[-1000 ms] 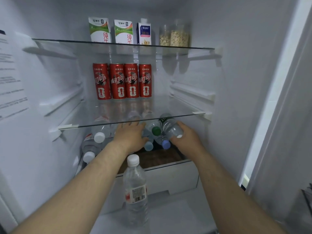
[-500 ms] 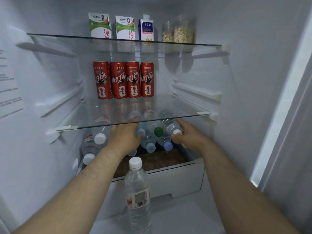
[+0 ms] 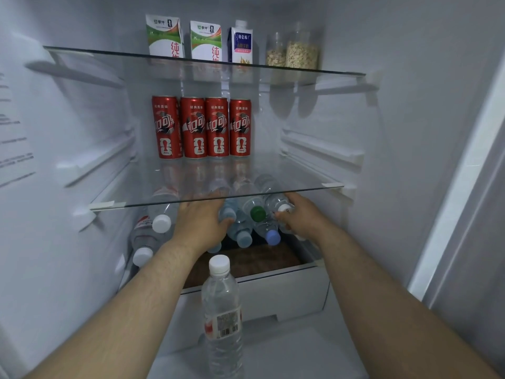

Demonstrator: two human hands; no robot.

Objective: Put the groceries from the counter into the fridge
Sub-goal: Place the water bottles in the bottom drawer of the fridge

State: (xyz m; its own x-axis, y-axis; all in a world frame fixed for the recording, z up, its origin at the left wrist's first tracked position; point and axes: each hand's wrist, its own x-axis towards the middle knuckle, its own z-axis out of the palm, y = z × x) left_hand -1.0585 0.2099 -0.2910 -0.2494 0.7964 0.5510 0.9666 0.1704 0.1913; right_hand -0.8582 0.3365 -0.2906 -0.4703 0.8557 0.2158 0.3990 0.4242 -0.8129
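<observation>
There, bottles [image 3: 241, 227] between both hands [image 3: 199, 228] [image 3: 300, 218].

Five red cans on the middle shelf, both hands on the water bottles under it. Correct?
No: the head view shows four red cans on the middle shelf, not five. The left hand and right hand are on the water bottles under it.

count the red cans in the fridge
4. All stand upright in one row at the back of the middle shelf: leftmost can, second can, third can, rightmost can. Any behind that row would be hidden.
</observation>
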